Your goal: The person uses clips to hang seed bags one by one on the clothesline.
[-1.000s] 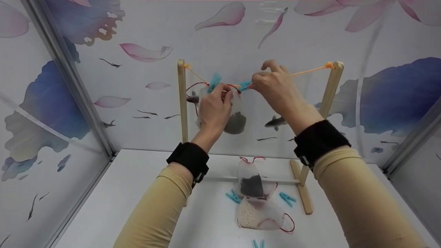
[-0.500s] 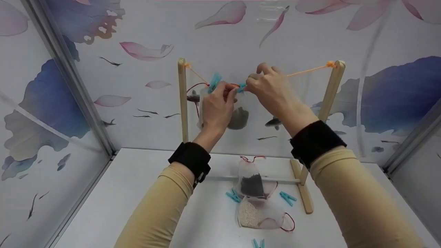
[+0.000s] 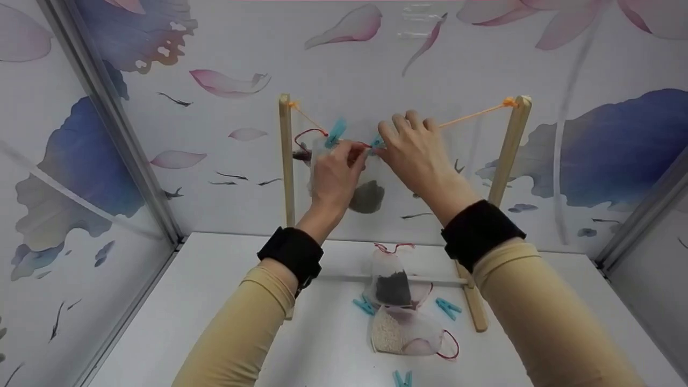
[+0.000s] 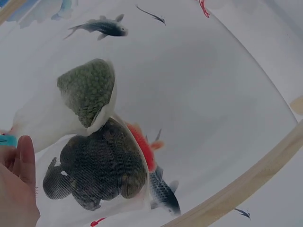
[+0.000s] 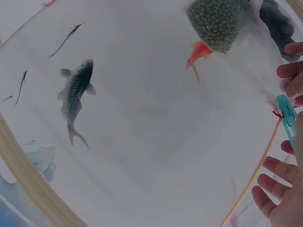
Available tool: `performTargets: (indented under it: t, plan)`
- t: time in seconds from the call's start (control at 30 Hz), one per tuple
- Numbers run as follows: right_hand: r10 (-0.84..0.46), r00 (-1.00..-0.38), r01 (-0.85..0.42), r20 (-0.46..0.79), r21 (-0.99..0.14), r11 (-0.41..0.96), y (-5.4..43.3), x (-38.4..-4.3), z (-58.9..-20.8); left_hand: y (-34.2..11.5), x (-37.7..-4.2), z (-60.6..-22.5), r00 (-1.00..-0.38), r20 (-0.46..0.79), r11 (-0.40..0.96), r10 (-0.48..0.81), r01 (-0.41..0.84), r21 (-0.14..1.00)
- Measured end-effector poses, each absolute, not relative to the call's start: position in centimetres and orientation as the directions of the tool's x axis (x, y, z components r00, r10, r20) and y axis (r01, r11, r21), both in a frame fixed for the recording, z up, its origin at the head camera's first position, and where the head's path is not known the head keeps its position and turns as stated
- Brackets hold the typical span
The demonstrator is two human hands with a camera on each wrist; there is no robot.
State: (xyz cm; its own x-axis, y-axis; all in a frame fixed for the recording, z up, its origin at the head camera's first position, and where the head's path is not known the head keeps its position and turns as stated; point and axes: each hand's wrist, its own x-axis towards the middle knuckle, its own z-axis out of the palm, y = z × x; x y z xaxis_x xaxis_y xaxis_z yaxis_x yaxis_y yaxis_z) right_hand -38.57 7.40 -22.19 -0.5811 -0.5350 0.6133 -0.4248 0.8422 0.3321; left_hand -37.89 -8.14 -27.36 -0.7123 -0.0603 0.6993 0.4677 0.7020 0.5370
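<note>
Two bags [image 4: 45, 124] hang w/ green pcs [image 4: 90, 90], dark lumps [image 4: 102, 163].

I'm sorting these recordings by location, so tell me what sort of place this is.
Probably a small booth for handwork: petal-printed panels stand around a white tabletop, a metal post marks one corner, and a wooden frame strung with orange cord stands on the tabletop.
</note>
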Motion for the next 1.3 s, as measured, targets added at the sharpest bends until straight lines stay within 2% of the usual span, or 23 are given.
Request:
performTargets:
  t: [0.1,0.2,0.43,0.6,0.73,0.87,0.97,1.03,1.1,1.17,1.3]
  plan:
    - [-0.526,-0.546,-0.435,0.652,0.316,0.843,7.9,-38.2,-22.8,-8.5,-37.1,-27.5,-0.732,0.680,0.702,-0.044,0.462,0.542]
    - [-0.519,-0.507,-0.441,0.688,0.311,0.842,8.5,-37.8,-23.4,-9.1,-36.4,-27.7,-0.724,0.688,0.705,-0.036,0.470,0.531]
    - [-0.556,-0.386,-0.463,0.736,0.367,0.807,10.2,-36.8,-25.1,-9.8,-34.7,-29.7,-0.664,0.737,0.771,0.128,0.534,0.347]
    - [-0.584,-0.364,-0.495,0.726,0.380,0.781,11.5,-35.6,-27.4,-8.6,-32.5,-32.3,-0.677,0.688,0.770,0.261,0.576,0.274]
    - [-0.588,-0.429,-0.602,0.686,0.268,0.752,12.8,-34.1,-30.8,-6.7,-29.9,-35.0,-0.713,0.606,0.778,0.352,0.583,0.234]
    - [-0.570,-0.584,-0.668,0.578,0.056,0.742,14.0,-31.9,-35.8,-4.9,-27.0,-38.3,-0.808,0.425,0.801,0.407,0.540,0.259]
    - [-0.590,-0.728,-0.664,0.350,-0.143,0.734,15.2,-29.8,-39.8,-4.2,-25.1,-41.0,-0.876,0.243,0.807,0.416,0.479,0.345]
    - [-0.609,-0.781,-0.620,0.139,-0.291,0.729,16.2,-28.2,-42.3,-4.0,-24.0,-42.9,-0.901,0.113,0.802,0.419,0.426,0.418]
    - [-0.615,-0.788,-0.544,-0.045,-0.417,0.728,17.1,-26.6,-44.6,-3.7,-22.8,-44.6,-0.903,0.001,0.799,0.429,0.380,0.466]
    - [-0.608,-0.777,-0.458,-0.163,-0.515,0.724,17.8,-25.2,-46.7,-3.4,-21.8,-46.2,-0.900,-0.075,0.807,0.429,0.345,0.479]
    - [-0.593,-0.781,-0.371,-0.195,-0.619,0.693,18.4,-22.7,-49.5,-2.5,-20.2,-48.3,-0.911,-0.114,0.845,0.397,0.315,0.431]
